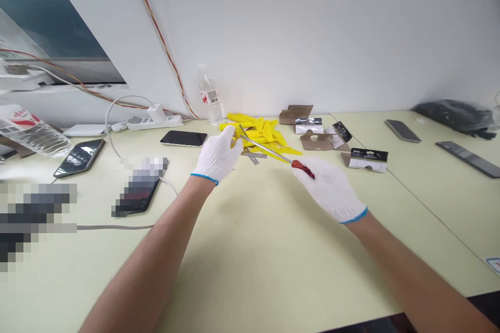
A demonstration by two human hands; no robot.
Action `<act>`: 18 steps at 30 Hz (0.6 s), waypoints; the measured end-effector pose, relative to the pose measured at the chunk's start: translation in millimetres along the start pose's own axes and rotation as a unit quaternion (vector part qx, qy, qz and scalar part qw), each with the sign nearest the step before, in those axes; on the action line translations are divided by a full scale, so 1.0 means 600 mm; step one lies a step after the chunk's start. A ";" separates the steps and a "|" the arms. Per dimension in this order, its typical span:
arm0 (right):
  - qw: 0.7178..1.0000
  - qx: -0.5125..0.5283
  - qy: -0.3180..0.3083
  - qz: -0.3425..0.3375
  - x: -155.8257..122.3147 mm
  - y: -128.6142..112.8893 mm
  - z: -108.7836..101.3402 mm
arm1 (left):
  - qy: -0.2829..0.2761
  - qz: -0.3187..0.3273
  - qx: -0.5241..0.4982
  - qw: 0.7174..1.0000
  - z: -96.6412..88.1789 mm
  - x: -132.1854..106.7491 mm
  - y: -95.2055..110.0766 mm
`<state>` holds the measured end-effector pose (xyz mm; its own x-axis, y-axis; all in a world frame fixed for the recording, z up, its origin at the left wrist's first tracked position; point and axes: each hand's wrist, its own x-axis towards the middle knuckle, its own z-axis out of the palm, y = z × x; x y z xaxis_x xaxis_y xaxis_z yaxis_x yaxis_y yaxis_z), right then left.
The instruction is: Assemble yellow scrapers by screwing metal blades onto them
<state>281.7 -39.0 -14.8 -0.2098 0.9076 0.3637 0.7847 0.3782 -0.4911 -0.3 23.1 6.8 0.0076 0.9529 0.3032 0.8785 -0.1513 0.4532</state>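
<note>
My right hand (330, 187), in a white knit glove with a blue cuff, is closed around the red handle of a screwdriver (269, 150). Its long metal shaft points left toward my left hand (219, 155), gloved the same way. There the fingers pinch a small yellow plastic piece (238, 131), mostly covered by the glove, and the shaft's tip meets it or lies just in front; I cannot tell which. Behind the hands lies a pile of yellow plastic pieces (265, 131). Flat grey metal strips with holes (255, 156) rest at its front edge.
Opened cardboard packages (367, 159) lie right of the pile. A water bottle (211, 96) stands by the wall, near a power strip (156, 122). Several phones, including a dark one (183, 138), and cables lie at left. More phones (402, 130) and a black plastic-wrapped bundle (453, 114) are at right.
</note>
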 end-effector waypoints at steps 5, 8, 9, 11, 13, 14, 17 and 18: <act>0.853 0.359 -0.303 0.228 0.005 -0.010 -0.031 | 0.011 0.022 0.007 1.000 0.001 0.000 0.000; 0.829 0.381 -0.322 0.251 0.006 -0.007 -0.032 | 0.003 0.018 -0.002 1.000 0.000 -0.001 0.003; 0.867 0.335 -0.285 0.235 0.005 -0.005 -0.028 | 0.003 0.019 -0.007 1.000 -0.001 -0.001 0.004; 0.952 0.198 -0.153 0.177 0.003 0.000 -0.014 | 0.004 0.020 -0.012 1.000 -0.003 -0.001 0.005; 0.990 0.083 -0.023 0.108 0.000 0.004 -0.001 | 0.006 0.021 -0.004 1.000 -0.004 -0.001 0.005; 0.996 0.052 0.009 0.076 -0.001 0.005 0.004 | 0.008 0.019 0.004 1.000 -0.004 -0.001 0.005; 0.999 -0.003 0.034 0.008 -0.003 0.005 0.009 | 0.010 0.013 0.026 1.000 -0.002 0.001 0.003; 0.999 -0.015 0.039 -0.001 -0.002 0.003 0.007 | 0.010 0.011 0.027 1.000 -0.001 0.001 0.002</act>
<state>281.1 -38.8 -19.6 -0.1663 0.8892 0.4262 0.8017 0.3736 -0.4666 0.6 23.3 8.0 0.0185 0.9439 0.3298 0.9030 -0.1574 0.3998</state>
